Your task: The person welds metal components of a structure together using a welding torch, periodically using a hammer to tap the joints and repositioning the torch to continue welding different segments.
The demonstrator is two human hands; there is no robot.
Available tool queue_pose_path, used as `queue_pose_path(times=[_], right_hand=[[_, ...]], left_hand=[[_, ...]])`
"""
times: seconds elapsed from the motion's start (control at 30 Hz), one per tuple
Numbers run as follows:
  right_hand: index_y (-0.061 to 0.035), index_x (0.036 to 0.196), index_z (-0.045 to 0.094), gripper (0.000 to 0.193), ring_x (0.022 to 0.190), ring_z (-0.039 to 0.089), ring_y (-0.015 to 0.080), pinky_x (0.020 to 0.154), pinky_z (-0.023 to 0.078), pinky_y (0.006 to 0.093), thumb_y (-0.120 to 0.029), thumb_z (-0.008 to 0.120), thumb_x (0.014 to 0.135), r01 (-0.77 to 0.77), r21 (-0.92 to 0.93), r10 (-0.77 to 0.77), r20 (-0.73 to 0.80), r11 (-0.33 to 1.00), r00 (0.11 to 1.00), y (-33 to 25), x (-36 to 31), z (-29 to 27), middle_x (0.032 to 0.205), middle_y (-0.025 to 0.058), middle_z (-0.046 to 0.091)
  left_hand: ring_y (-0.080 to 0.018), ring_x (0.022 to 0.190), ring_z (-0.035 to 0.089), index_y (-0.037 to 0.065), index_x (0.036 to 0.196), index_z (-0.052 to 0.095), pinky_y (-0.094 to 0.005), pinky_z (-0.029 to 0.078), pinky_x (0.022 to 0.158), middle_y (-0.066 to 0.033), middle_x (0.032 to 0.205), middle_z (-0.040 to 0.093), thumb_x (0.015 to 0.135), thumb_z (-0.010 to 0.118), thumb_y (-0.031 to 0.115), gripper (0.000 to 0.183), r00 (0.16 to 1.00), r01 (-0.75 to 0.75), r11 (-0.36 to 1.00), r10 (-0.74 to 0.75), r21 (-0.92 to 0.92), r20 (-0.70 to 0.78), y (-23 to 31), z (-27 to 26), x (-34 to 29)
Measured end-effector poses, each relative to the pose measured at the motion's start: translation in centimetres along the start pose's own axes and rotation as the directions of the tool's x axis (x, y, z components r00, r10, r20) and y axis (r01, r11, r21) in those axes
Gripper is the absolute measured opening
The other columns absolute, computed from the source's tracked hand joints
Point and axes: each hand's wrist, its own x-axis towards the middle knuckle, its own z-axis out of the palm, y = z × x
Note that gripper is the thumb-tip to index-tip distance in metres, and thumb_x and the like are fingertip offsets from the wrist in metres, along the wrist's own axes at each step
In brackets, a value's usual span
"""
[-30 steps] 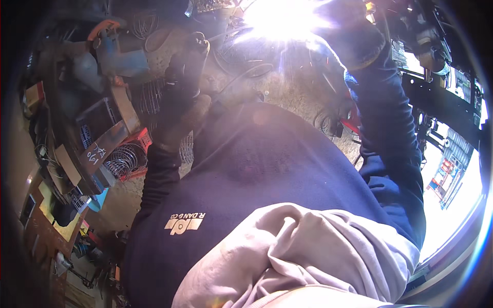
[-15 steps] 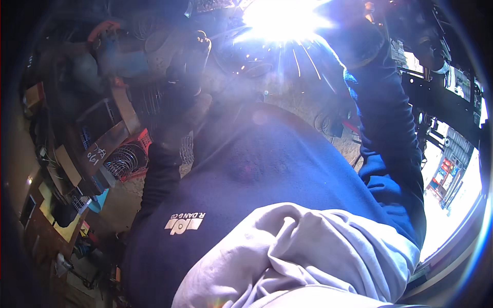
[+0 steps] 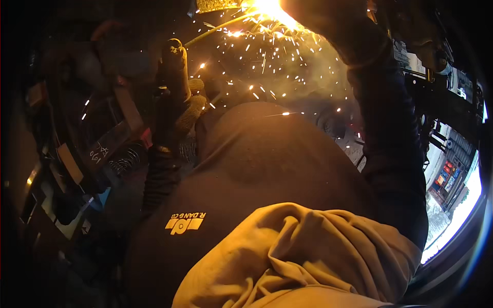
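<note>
My left hand (image 3: 191, 110), in a rough-looking glove, is closed round an electrode holder (image 3: 178, 69). A thin welding rod (image 3: 218, 26) runs from the holder's head up and right into an orange-yellow glare. Sparks (image 3: 267, 56) spray downward from there. Beside the glare at the top is a lit, rough-surfaced piece (image 3: 218, 5); its kind does not show. My right arm (image 3: 385, 102) reaches up in a dark sleeve. At its end my right hand (image 3: 321, 18) is a dark shape against the glare, its fingers hidden.
Dim wire coils (image 3: 126, 159) and a board with chalk-like marks (image 3: 105, 146) lie at the left. Dark metal framing (image 3: 452, 102) stands at the right, with a bright opening (image 3: 452, 205) beyond. Grey cloth (image 3: 303, 251) bunches in front of my dark top (image 3: 257, 154).
The white-blue glare has turned to a smaller orange one with many more sparks. My left hand and the electrode holder have shifted left and slightly down. The surroundings look darker.
</note>
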Motion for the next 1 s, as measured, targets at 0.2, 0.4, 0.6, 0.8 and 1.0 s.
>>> queue_pose_path(times=[0.2,0.4,0.6,0.8,1.0], right_hand=[[-0.0054,0.106,0.07,0.019,0.092,0.068,0.0274,0.08,0.057,0.0403,-0.013,0.064,0.09,0.001,-0.123,0.005,0.05,0.992,0.999,-0.1,-0.4,0.5,0.102,0.0112,0.07],[-0.0054,0.107,0.069,0.019,0.093,0.068,0.0275,0.08,0.057,0.0403,-0.012,0.064,0.09,-0.064,-0.054,0.07,0.104,0.996,0.992,-0.6,0.0,-0.3,0.103,0.0112,0.07],[-0.0054,0.107,0.069,0.019,0.093,0.068,0.0276,0.081,0.056,0.0403,-0.012,0.063,0.089,-0.083,-0.029,0.086,0.124,0.996,0.989,-0.6,0.2,-0.4,0.103,0.0113,0.069],[-0.0054,0.107,0.069,0.02,0.094,0.067,0.0277,0.082,0.056,0.0403,-0.011,0.063,0.089,-0.101,-0.018,0.103,0.133,0.995,0.986,-0.6,0.3,-0.4,0.104,0.0113,0.069],[-0.0055,0.107,0.069,0.02,0.095,0.067,0.0277,0.083,0.056,0.0403,-0.011,0.063,0.089,-0.087,0.003,0.086,0.13,0.996,0.988,-0.4,0.3,0.5,0.104,0.0114,0.069]], left_hand=[[-0.0252,0.087,0.059,0.008,0.139,0.045,-0.0412,0.048,0.079,-0.0116,0.104,0.059,0.078,0.066,0.006,0.065,0.998,-0.061,0.996,0.063,0.066,-0.03,-0.3,0.3,0.6],[-0.0265,0.094,0.059,0.01,0.145,0.041,-0.0418,0.048,0.085,-0.0122,0.112,0.058,0.078,0.067,0.005,0.072,0.984,-0.142,0.982,0.153,0.127,-0.089,0.5,0.2,1.5],[-0.0279,0.1,0.06,0.011,0.151,0.036,-0.0423,0.049,0.091,-0.0128,0.12,0.058,0.078,0.067,0.004,0.079,0.971,-0.177,0.967,0.202,0.182,-0.127,1.0,0.6,2.0],[-0.0401,0.118,0.059,0.012,0.156,0.029,-0.0425,0.053,0.089,-0.028,0.156,0.03,0.076,0.071,0.009,0.09,0.989,-0.144,0.99,0.143,-0.012,-0.021,-0.2,1.2,1.7],[-0.0297,0.092,0.068,0.005,0.12,0.062,-0.0401,0.055,0.078,-0.0191,0.117,0.061,0.084,0.072,0.013,0.039,0.998,0.056,0.998,-0.056,-0.001,0.042,-1.8,2.1,-1.0]])
